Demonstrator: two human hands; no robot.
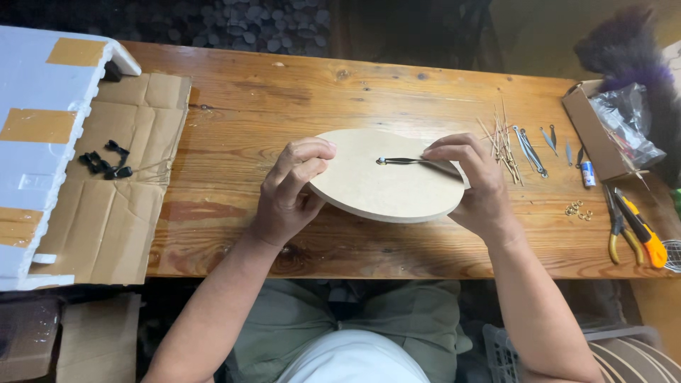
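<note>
Both hands work on a round wooden clock face (383,186) tilted up off the tabletop (298,92). Left hand (289,191) is clamped on the disc's left edge, fingers curled over the top and thumb under it. Right hand (472,181) cradles the right edge while its fingertips pinch the outer end of a dark metal clock hand (404,161), whose other end sits at the small centre hub (381,162).

Judging from this, the thin hand could bend or pop off the hub if pushed sideways, and the raised disc could slip, since only two edge grips carry it.

Pale and matt, the disc is smooth and flat, with a clean-cut rim; the planks beneath are glossy, knotted and reddish. To the right lie thin gold and silver clock hands (521,145), small brass rings (578,209) and yellow-handled pliers (624,227). Creased cardboard (113,213) and white foam (35,142) lie at the left.
</note>
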